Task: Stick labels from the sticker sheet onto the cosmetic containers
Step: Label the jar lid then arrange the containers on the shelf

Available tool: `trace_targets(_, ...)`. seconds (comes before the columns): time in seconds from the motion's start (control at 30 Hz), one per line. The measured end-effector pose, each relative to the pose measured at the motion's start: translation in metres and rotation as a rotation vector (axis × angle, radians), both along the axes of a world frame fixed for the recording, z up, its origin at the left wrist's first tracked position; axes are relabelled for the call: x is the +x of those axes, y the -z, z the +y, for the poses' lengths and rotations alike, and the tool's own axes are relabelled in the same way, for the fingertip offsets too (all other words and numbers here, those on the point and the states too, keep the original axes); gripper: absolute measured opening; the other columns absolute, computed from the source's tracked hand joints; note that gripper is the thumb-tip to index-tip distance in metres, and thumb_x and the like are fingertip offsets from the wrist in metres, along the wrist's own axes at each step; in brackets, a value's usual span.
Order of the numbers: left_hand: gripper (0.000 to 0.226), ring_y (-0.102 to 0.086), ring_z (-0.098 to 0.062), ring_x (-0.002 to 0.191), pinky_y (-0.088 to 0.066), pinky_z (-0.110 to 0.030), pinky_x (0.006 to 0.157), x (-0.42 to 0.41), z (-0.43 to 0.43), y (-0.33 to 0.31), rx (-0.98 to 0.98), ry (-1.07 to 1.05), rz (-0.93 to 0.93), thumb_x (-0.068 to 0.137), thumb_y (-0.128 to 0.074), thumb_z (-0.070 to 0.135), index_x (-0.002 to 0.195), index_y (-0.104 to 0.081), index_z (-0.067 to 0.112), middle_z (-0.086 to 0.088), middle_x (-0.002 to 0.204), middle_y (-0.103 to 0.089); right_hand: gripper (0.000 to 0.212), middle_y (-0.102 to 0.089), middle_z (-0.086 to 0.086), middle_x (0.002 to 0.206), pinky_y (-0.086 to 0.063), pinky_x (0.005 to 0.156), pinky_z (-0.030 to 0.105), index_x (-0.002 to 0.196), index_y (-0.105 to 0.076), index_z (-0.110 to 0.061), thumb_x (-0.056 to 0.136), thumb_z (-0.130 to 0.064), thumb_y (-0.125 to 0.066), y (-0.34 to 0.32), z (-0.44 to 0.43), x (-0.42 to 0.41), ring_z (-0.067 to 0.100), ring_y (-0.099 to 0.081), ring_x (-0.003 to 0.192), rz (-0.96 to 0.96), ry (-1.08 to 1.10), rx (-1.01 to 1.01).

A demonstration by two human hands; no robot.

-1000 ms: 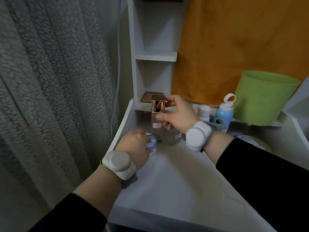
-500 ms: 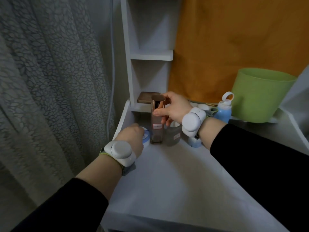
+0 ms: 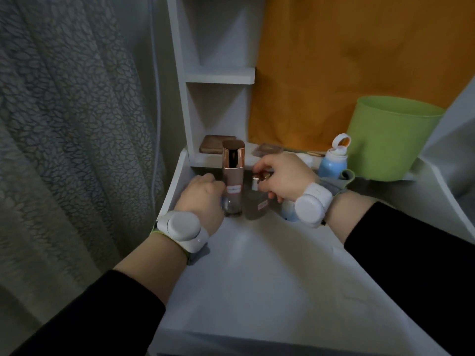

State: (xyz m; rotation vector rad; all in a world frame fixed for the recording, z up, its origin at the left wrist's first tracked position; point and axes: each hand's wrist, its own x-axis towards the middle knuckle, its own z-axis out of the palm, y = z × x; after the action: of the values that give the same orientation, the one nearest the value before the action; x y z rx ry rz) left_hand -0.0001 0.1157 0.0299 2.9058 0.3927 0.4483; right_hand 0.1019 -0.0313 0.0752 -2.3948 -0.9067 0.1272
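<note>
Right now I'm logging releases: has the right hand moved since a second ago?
Yes. Against the white shelf unit, the right hand went right and down, off the tall rose-gold-capped bottle onto the short clear glass bottle.

One camera, on your head. Looks forward and down, close over table (image 3: 257, 278). Your fingers (image 3: 260, 166) mid-picture; shelf (image 3: 218, 76) just past them, curtain (image 3: 64, 124) off left.

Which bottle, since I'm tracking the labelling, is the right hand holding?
The short clear bottle with the silver top, just right of the taller rose-gold-capped bottle; the right hand grips its top.
</note>
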Motion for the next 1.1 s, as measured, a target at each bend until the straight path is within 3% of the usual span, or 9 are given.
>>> trace_targets(0.13,0.026,-0.050,-0.025,0.110,-0.044,-0.036,0.095,0.003,-0.011,0.009,-0.041,0.041,-0.029,0.089,-0.055,0.007,0.112,-0.064,0.014,-0.006,0.113,-0.055,0.033,-0.066,-0.001,0.105,-0.056,0.066,0.027,0.118,-0.063,-0.020,0.086,-0.013,-0.066,0.004,0.002,0.004,0.015,-0.063,0.072,-0.109,-0.023,-0.050)
trace_targets(0.23,0.024,-0.049,-0.023,0.119,-0.037,-0.028,0.100,0.005,-0.019,0.014,-0.073,0.061,-0.035,0.092,-0.053,0.008,0.113,-0.065,0.013,-0.005,0.120,-0.056,0.030,-0.067,0.001,0.109,-0.055,0.075,0.030,0.114,-0.065,-0.019,0.085,-0.018,-0.069,0.007,0.002,0.005,0.015,-0.061,0.081,-0.138,-0.012,-0.030)
trace_targets(0.33,0.021,-0.048,-0.023,0.125,-0.036,-0.029,0.104,0.008,-0.027,0.017,-0.121,0.095,-0.062,0.089,-0.055,0.006,0.105,-0.069,0.011,-0.007,0.124,-0.058,0.029,-0.067,0.001,0.110,-0.054,0.087,0.035,0.112,-0.066,-0.020,0.083,-0.020,-0.069,0.012,0.001,0.006,0.019,-0.063,0.095,-0.165,0.004,-0.011)
trace_targets(0.47,0.020,-0.057,-0.029,0.107,-0.043,-0.032,0.085,0.012,-0.038,0.021,-0.128,0.088,-0.053,0.089,-0.058,0.014,0.106,-0.069,0.013,-0.009,0.113,-0.062,0.036,-0.064,0.001,0.117,-0.046,0.092,0.028,0.117,-0.064,-0.020,0.082,-0.026,-0.071,0.015,-0.001,0.004,0.019,-0.058,0.106,-0.189,0.006,0.028)
trace_targets(0.57,0.021,-0.061,-0.028,0.095,-0.045,-0.030,0.076,0.016,-0.052,0.022,-0.170,0.083,-0.070,0.090,-0.062,0.028,0.104,-0.069,0.014,-0.007,0.104,-0.065,0.038,-0.063,-0.002,0.116,-0.044,0.085,0.023,0.119,-0.063,-0.021,0.082,-0.023,-0.071,0.017,-0.014,-0.002,0.015,-0.060,0.100,-0.192,0.015,0.141)
trace_targets(0.73,0.017,-0.063,-0.021,0.095,-0.047,-0.026,0.080,0.025,-0.075,0.024,-0.345,0.126,-0.070,0.088,-0.064,0.028,0.102,-0.070,0.019,-0.001,0.100,-0.071,0.024,-0.068,0.001,0.087,-0.057,0.070,0.034,0.103,-0.067,-0.019,0.081,-0.012,-0.070,0.024,-0.061,-0.004,0.017,-0.065,0.060,-0.084,0.089,0.352)
trace_targets(0.87,0.016,-0.064,-0.015,0.090,-0.049,-0.025,0.078,0.030,-0.092,0.022,-0.422,0.144,-0.205,0.089,-0.063,0.026,0.102,-0.069,0.020,0.002,0.096,-0.071,0.020,-0.067,0.001,0.064,-0.055,0.051,0.034,0.073,-0.066,-0.023,0.079,-0.005,-0.072,0.037,-0.105,0.004,0.026,-0.065,0.054,0.031,0.224,0.458)
trace_targets(0.93,0.018,-0.062,-0.014,0.089,-0.051,-0.027,0.079,0.035,-0.098,0.015,-0.409,0.179,-0.293,0.090,-0.062,0.024,0.107,-0.067,0.019,0.001,0.100,-0.068,0.020,-0.064,0.001,0.058,-0.053,0.050,0.033,0.068,-0.065,-0.021,0.078,-0.006,-0.073,0.045,-0.124,0.011,0.023,-0.063,0.050,0.038,0.301,0.490)
trace_targets(1.1,0.031,-0.059,-0.021,0.093,-0.046,-0.027,0.080,0.051,-0.105,-0.003,-0.358,0.188,-0.428,0.088,-0.065,0.020,0.119,-0.060,0.016,-0.003,0.118,-0.054,0.026,-0.063,0.003,0.075,-0.056,0.054,0.037,0.076,-0.057,-0.023,0.071,-0.011,-0.079,0.057,-0.139,0.026,0.027,-0.065,0.061,0.092,0.404,0.522)
